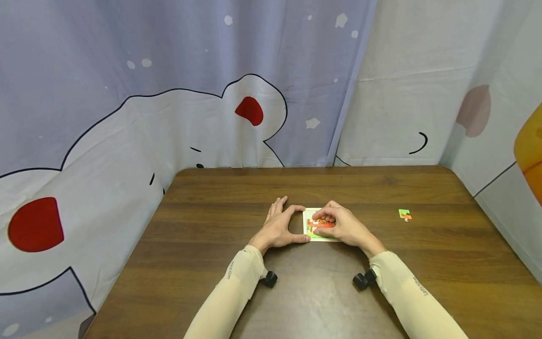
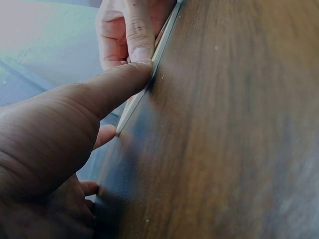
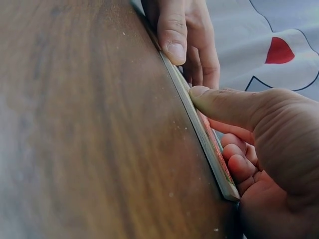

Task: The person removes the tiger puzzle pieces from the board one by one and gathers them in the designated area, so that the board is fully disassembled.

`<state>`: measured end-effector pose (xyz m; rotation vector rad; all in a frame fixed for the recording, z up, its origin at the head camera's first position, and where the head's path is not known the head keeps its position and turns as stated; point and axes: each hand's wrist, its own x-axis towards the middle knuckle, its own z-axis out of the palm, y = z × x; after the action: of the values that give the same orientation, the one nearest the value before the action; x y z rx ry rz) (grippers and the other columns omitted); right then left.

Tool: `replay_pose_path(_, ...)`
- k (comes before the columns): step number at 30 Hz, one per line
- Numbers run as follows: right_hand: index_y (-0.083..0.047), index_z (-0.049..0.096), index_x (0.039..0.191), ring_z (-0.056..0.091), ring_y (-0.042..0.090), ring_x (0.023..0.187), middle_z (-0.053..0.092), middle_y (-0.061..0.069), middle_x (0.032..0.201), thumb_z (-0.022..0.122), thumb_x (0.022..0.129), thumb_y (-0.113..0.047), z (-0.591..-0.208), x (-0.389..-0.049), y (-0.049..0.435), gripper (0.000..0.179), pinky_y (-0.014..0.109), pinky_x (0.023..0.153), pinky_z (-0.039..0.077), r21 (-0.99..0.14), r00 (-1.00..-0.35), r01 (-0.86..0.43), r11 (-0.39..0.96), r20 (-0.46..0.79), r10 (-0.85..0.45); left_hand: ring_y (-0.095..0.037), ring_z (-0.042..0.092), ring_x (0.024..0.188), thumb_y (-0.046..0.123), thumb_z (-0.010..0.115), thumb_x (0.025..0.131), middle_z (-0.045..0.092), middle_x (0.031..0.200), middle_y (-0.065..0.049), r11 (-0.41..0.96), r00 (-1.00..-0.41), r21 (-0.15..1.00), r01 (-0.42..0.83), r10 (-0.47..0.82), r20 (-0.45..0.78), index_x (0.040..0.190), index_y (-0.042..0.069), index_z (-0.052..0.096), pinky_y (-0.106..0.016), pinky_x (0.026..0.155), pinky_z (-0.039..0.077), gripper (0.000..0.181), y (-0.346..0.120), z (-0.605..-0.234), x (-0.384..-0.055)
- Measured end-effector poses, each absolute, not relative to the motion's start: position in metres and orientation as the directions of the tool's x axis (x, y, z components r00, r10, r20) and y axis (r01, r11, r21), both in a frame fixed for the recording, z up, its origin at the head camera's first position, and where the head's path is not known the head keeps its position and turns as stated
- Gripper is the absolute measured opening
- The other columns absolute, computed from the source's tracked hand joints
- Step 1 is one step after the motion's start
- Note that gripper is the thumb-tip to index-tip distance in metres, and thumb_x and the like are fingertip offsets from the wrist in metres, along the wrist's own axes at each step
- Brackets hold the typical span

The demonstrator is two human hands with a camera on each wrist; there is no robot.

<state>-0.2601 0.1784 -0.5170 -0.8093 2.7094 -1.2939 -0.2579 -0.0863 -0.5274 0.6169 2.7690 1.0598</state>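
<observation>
A small jigsaw puzzle board (image 1: 307,225) with a pale frame and an orange and green picture lies flat on the wooden table. My left hand (image 1: 277,229) holds its left side, the thumb at the near corner and the index finger at the far one. Over the picture, my right hand (image 1: 342,225) has curled fingers, with thumb and index finger pinching a puzzle piece at the board's surface. That hand covers the board's right part. In the right wrist view, the right thumb (image 3: 224,102) touches the board just past its near edge.
A loose green and orange puzzle piece (image 1: 405,214) lies on the table to the right of the board. The brown wooden table (image 1: 203,226) meets a printed curtain (image 1: 211,127) behind and at both sides.
</observation>
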Motion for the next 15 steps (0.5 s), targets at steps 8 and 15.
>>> replay_pose_path(8, -0.014, 0.078, 0.118, 0.061, 0.020, 0.093, 0.070, 0.003, 0.107, 0.098, 0.088, -0.014, -0.5167, -0.2603, 0.1781, 0.036, 0.029, 0.081, 0.050, -0.758, -0.856, -0.439, 0.482, 0.190, -0.481, -0.050, 0.006, 0.171, 0.053, 0.097, 0.083, 0.017, 0.182, -0.025, 0.675, -0.907, 0.654, 0.342, 0.419, 0.041, 0.154, 0.030, 0.060, -0.068, 0.137, 0.008, 0.083, -0.0867, -0.5201, -0.2558)
replay_pose_path(15, -0.015, 0.080, 0.117, 0.062, 0.019, 0.085, 0.072, 0.002, 0.095, 0.097, 0.089, -0.017, -0.5179, -0.2619, 0.1800, 0.034, 0.026, 0.075, 0.049, -0.768, -0.866, -0.418, 0.484, 0.177, -0.468, -0.050, 0.006, 0.170, 0.051, 0.097, 0.083, 0.018, 0.182, -0.025, 0.680, -0.907, 0.648, 0.342, 0.420, 0.038, 0.155, 0.028, 0.059, -0.068, 0.137, 0.009, 0.084, -0.0861, -0.5163, -0.2539)
